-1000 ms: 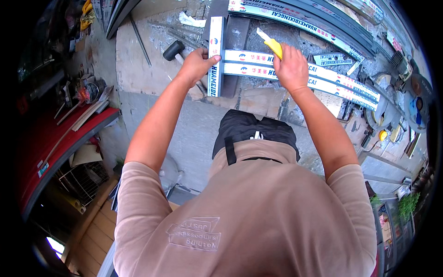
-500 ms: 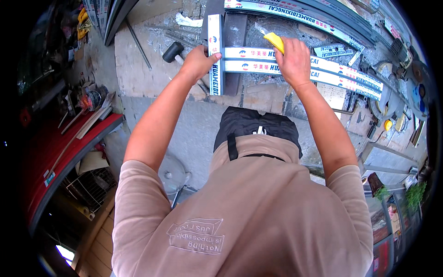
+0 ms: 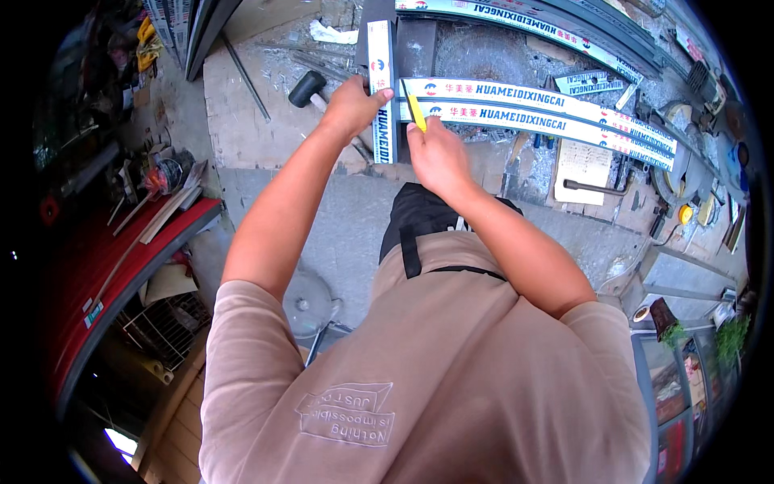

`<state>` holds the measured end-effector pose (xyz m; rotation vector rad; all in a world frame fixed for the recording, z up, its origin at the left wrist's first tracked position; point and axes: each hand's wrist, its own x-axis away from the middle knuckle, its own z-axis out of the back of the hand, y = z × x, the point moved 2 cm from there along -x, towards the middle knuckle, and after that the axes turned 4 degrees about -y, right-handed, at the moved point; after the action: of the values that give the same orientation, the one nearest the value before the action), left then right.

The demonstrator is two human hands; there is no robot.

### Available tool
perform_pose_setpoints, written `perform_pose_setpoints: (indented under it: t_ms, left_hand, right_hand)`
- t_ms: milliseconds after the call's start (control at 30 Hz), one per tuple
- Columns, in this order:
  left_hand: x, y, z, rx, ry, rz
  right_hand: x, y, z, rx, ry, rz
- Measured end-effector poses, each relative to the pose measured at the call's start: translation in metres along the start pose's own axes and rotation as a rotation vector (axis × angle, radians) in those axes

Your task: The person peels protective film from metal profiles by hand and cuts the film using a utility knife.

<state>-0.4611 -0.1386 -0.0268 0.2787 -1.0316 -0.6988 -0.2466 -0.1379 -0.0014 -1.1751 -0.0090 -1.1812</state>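
Both forearms reach forward from the lower edge, elbows bent, converging on the table [image 3: 242, 137].

Right hand [image 3: 439, 153]: closed around a yellow tool [image 3: 414, 110], looks like a utility knife, can't tell for sure. Tip points away from the body and sits at the near end of the long metal strips [image 3: 548, 109]. Wrist roughly straight, knuckles up.

Left hand [image 3: 351, 105]: fingers wrapped over the edge of a short metal strip [image 3: 382, 77], thumb on its face, pressing it down. That strip runs away from the body and meets the long strips at about a right angle. The two hands are near each other, with the yellow tool between them.

The long strips, white film with blue and red print, lie side by side and run off to the right across the table.

Just left of the left hand: a black rubber mallet [image 3: 306, 87], head on the table, handle passing under the wrist.

Farther back: a crumpled white rag [image 3: 332, 34] by the table's far edge. Right side: a sheet of paper [image 3: 582, 161] and a yellow tape measure [image 3: 686, 214].

No containers in view near the hands.
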Motion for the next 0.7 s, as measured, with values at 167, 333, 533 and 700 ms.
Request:
perform_pose_setpoints:
  t_ms: [167,333,533,700]
  left_hand:
    - [-0.001,-0.002,0.0,-0.014,-0.013,0.002]
    - [0.003,0.004,0.0,0.003,-0.019,-0.01]
    - [0.012,0.018,0.002,-0.023,-0.015,-0.021]
    - [0.007,0.007,0.0,0.029,0.001,-0.02]
  right_hand:
    - [-0.004,-0.005,-0.013,-0.003,-0.01,-0.024]
    - [-0.005,-0.009,-0.016,-0.005,-0.009,-0.034]
    - [-0.003,-0.016,-0.013,0.0,0.003,-0.025]
    - [-0.005,-0.021,-0.006,0.046,-0.04,-0.02]
